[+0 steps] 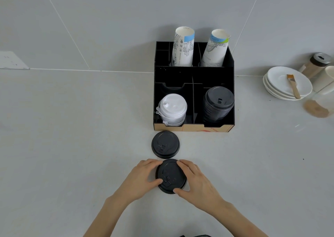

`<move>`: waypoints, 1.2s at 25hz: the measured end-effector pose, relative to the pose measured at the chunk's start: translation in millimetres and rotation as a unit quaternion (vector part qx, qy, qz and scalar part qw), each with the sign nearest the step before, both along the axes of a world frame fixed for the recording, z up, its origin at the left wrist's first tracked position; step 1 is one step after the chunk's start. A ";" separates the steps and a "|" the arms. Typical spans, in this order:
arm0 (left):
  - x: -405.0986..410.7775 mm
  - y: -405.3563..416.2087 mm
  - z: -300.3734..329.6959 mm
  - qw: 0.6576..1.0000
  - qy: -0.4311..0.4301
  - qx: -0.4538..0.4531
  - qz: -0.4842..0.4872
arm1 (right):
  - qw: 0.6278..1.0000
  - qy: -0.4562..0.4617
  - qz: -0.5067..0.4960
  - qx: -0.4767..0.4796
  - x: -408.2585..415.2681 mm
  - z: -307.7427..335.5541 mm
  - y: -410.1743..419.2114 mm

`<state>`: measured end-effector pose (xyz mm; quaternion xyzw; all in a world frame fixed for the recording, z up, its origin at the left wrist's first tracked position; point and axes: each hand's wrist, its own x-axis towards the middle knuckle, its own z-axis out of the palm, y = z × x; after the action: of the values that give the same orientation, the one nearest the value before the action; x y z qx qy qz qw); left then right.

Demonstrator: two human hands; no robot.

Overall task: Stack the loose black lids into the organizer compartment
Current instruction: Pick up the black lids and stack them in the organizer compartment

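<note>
Gripping the near round black plastic lid (170,175) from both sides: left hand (140,179) had fingers curled over its left edge with the thumb on top, right hand (196,180) clamped its right edge between fingers and thumb. Lid sat on the pale grey bench (72,146), near centre. A second loose black lid (165,144) lay flat just beyond it, edges touching or nearly so, just in front of the black compartmented organizer box (193,85). Organizer stood against the far wall. Its near-right compartment held a tall stack of black lids (218,103); near-left compartment held a stack of white plastic lids (172,109). Two far compartments each held a stack of printed paper cups (183,47), tilted. Far right on the bench: stack of white saucers (287,83) with a small wooden-handled brush (293,85) resting on top, and a lidded jar (315,64) just behind them. Right-edge items were blurred, couldn't tell what.
</note>
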<state>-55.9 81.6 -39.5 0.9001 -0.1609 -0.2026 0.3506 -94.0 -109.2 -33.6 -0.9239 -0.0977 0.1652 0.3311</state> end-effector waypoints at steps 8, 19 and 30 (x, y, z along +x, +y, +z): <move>0.2 -1.3 12.4 0.996 0.059 -0.047 -0.037 | 0.998 0.027 0.010 0.057 5.4 11.4 -28.7; 25.4 -26.1 48.2 0.993 0.028 -0.071 -0.086 | 0.994 0.017 0.037 0.099 29.9 50.0 -68.7; 54.0 -70.5 70.4 0.987 -0.027 -0.124 -0.098 | 0.994 -0.051 -0.007 0.096 48.6 78.9 -109.0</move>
<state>-1.9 11.1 30.9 0.8347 -0.2820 -0.1898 0.4333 -45.5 -218.2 45.3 -0.8960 -0.1229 0.1052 0.4136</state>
